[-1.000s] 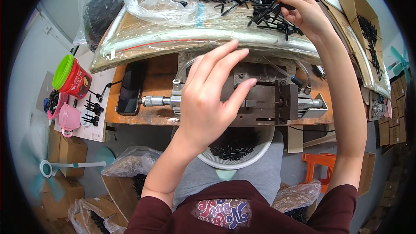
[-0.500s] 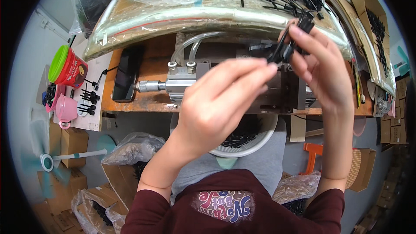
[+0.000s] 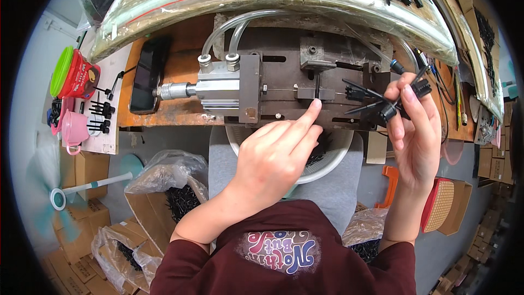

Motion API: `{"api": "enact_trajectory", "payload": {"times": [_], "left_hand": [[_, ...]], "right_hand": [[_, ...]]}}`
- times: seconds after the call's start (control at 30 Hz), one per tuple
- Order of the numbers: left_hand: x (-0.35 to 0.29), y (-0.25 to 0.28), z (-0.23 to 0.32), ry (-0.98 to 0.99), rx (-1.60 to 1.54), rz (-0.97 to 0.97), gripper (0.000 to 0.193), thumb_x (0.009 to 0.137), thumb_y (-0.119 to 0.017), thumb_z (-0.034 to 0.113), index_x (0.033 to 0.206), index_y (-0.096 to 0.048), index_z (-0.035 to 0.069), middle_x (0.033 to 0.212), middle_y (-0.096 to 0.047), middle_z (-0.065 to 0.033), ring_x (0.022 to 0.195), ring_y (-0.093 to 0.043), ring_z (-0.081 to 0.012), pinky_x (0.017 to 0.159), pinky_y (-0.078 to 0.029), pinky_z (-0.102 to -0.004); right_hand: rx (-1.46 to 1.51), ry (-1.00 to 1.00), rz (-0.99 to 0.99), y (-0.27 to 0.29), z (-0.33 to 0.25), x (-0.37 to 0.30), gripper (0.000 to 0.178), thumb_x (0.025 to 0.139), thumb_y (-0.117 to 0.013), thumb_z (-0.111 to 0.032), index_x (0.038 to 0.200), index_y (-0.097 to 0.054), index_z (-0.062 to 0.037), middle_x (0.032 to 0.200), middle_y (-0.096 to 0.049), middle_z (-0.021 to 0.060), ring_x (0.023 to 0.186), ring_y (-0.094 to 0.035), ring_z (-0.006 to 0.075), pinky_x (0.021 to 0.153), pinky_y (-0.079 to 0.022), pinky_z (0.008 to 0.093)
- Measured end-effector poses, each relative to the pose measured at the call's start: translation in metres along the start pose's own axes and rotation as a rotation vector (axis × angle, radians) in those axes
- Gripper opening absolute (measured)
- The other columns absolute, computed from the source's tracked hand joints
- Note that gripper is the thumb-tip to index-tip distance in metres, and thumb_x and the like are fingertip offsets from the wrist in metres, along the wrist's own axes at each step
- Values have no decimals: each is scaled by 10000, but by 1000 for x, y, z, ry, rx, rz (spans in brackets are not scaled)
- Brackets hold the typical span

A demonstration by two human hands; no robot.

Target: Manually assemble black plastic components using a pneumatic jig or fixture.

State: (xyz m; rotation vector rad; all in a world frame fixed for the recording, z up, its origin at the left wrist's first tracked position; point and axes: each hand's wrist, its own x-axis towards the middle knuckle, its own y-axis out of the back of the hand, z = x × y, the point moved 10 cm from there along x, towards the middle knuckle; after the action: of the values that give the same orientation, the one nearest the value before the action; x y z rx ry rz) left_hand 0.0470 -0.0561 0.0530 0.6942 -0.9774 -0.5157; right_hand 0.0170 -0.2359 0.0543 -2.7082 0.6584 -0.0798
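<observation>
My left hand (image 3: 281, 150) reaches over the bench with its index finger stretched out. That fingertip touches the lower end of a thin black plastic stem (image 3: 318, 84), which sits in a small dark block (image 3: 305, 94) on the metal fixture. The other fingers are bent and the thumb is hidden. To the right, my right hand (image 3: 415, 125) is closed around a bunch of black plastic parts (image 3: 388, 110) with ribbed heads and thin stems, fanning out from the fingers. A silver pneumatic cylinder (image 3: 218, 90) with two clear hoses lies along the fixture's left side.
A padded, plastic-wrapped shelf (image 3: 284, 3) with more black parts overhangs the bench. A phone (image 3: 148, 76), a red tub (image 3: 82, 76) and a pink cup (image 3: 75, 130) are at left. A white basket (image 3: 327, 172) sits between my legs. Boxes and a fan (image 3: 57, 199) stand around.
My left hand has left the bunch in my right hand and come down to the fixture, where a black stem now sits. My right hand has lowered and moved right with its bunch.
</observation>
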Motion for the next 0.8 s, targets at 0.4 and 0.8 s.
{"api": "enact_trajectory", "payload": {"times": [0.4,0.8], "left_hand": [[10,10,-6,36,-78,-12,280,700,-819,142,939,-710,44,1166,-697,-118,668,-667,-206,603,-516,-283],[14,37,27,-115,-333,48,325,652,-823,64,967,-742,54,940,-699,-65,744,-646,-200,639,-489,-318]], "right_hand": [[-123,40,75,9,1,-21,138,951,-608,-65,1055,-570,16,903,-678,132,474,-516,79,407,-375,195],[-79,-135,0,-16,29,-33,137,951,-627,-82,1043,-585,10,854,-676,112,485,-532,78,421,-389,192]]}}
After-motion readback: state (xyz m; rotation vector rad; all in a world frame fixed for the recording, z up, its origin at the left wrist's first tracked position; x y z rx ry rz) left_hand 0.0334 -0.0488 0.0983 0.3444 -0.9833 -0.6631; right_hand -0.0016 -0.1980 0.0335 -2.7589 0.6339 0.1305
